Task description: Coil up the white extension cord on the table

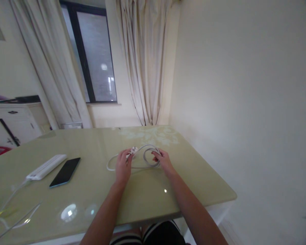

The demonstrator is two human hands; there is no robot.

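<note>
A pale grey-white cable (151,166) lies partly looped on the table in front of me. My right hand (164,161) is closed around several coils of it, fingers curled at the right side of the loops. To its left, my left hand (123,165) pinches a small white piece with dark marks (134,150), which looks like the cable's plug end; the fingers partly hide it. From there a loop of cable curves out beyond the left wrist, and another stretch runs across to the coils.
On the left of the glossy greenish table (97,200) are a white power strip (47,167) with its cord and a dark phone (65,172). Another thin white cable (20,221) lies near the front-left. A wall (244,102) borders the table's right side.
</note>
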